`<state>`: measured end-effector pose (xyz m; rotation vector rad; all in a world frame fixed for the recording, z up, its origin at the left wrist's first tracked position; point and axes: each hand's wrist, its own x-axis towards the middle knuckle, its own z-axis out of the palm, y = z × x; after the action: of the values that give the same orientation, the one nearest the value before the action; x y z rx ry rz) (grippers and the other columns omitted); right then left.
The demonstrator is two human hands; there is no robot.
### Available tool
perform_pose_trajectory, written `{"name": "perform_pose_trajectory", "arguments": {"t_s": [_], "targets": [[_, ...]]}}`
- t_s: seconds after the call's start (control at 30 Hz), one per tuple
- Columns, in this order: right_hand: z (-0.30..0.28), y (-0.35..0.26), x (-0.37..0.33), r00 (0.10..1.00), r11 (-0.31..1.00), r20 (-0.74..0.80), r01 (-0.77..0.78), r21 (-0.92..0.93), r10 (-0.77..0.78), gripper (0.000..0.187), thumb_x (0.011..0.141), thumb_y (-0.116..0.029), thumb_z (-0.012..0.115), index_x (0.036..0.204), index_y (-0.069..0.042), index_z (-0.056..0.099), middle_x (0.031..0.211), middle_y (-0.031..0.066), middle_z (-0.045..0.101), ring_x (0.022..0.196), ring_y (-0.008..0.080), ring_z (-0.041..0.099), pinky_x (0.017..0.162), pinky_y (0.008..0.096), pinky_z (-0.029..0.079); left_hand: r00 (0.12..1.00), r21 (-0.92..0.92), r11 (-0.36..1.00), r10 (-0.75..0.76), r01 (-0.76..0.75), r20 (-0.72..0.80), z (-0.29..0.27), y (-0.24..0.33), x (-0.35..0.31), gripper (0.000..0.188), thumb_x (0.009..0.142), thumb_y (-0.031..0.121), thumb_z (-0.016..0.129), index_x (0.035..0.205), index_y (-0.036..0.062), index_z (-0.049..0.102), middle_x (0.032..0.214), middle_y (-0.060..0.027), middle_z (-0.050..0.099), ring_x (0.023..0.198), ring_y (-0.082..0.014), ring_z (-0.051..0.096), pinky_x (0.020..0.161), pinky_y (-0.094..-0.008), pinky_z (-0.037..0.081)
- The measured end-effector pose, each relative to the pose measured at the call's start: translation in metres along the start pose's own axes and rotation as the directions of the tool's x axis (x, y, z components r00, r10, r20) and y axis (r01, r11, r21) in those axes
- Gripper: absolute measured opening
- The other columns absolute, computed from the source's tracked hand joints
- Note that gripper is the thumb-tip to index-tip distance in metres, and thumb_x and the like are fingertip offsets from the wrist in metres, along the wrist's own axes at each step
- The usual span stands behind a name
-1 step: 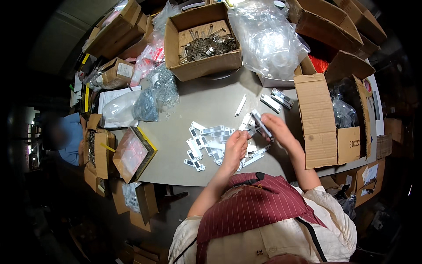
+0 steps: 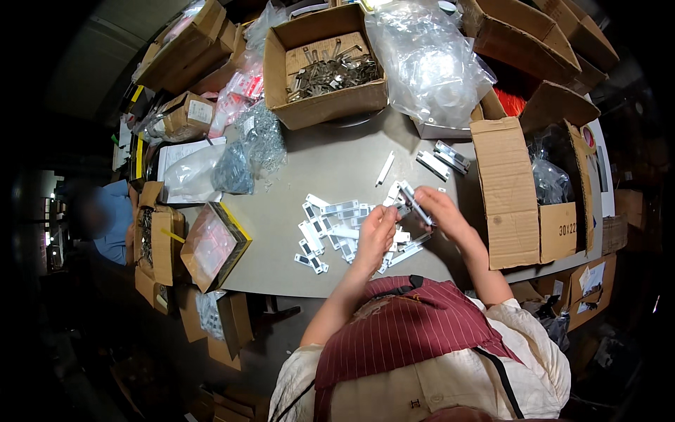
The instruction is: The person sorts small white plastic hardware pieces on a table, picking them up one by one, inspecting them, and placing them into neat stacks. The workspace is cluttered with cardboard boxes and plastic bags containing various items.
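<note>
My right hand [image 2: 443, 211] is closed round a slim white-and-grey strip-shaped part [image 2: 415, 202], held tilted above the table. Close to its left, my left hand [image 2: 377, 232] has its fingertips pinched together near a small dark, shiny piece; what exactly they grip is too small to make out. Beneath and left of both hands spreads a loose pile of white parts with dark windows [image 2: 339, 209]. A single white strip [image 2: 384, 169] lies beyond the hands, and a few stacked white-and-dark parts [image 2: 451, 156] rest to its right.
An open cardboard box of metal pieces [image 2: 330, 116] stands at the back of the grey table [image 2: 281, 274], beside a large clear plastic bag [image 2: 429, 63]. Another open carton [image 2: 503, 197] borders the right. Bagged hardware [image 2: 234, 169] and a yellow-edged box [image 2: 214, 246] sit left; a person [image 2: 112, 214] is beyond.
My right hand has shifted slightly down and toward me, and the strip-shaped part has tipped a little with it. My left hand has barely moved.
</note>
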<state>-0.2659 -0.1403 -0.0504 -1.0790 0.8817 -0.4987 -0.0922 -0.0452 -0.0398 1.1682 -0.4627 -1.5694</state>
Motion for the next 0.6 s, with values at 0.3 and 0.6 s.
{"name": "perform_pose_trajectory", "arguments": {"t_s": [0.3, 0.6], "targets": [[0.035, -0.003, -0.024, 0.982, 0.942, 0.124, -0.172, 0.29, 0.141, 0.033, 0.102, -0.034, 0.055, 0.095, -0.003, 0.066, 0.072, -0.001, 0.059, 0.055, 0.0064, 0.051, 0.047, 0.0231, 0.039, 0.999, 0.093, 0.996, 0.011, -0.015, 0.046, 0.0, 0.012, -0.004, 0.038, 0.101, 0.038, 0.06, 0.082, 0.0048, 0.066, 0.062, 0.0064, 0.05, 0.054, -0.0006, 0.036, 0.049, -0.02, 0.023], [0.032, 0.009, -0.017, 0.993, 0.784, -0.032, -0.069, 0.617, 0.112, 0.033, 0.099, -0.035, 0.061, 0.089, -0.003, 0.062, 0.063, 0.0009, 0.053, 0.045, 0.0107, 0.045, 0.041, 0.0243, 0.034, 0.887, 0.372, 0.82, 0.462, -0.435, 0.019, -0.005, 0.008, -0.017, 0.035, 0.097, 0.026, 0.064, 0.073, 0.0014, 0.065, 0.057, 0.0023, 0.054, 0.051, -0.0064, 0.045, 0.047, -0.0244, 0.032]]}}
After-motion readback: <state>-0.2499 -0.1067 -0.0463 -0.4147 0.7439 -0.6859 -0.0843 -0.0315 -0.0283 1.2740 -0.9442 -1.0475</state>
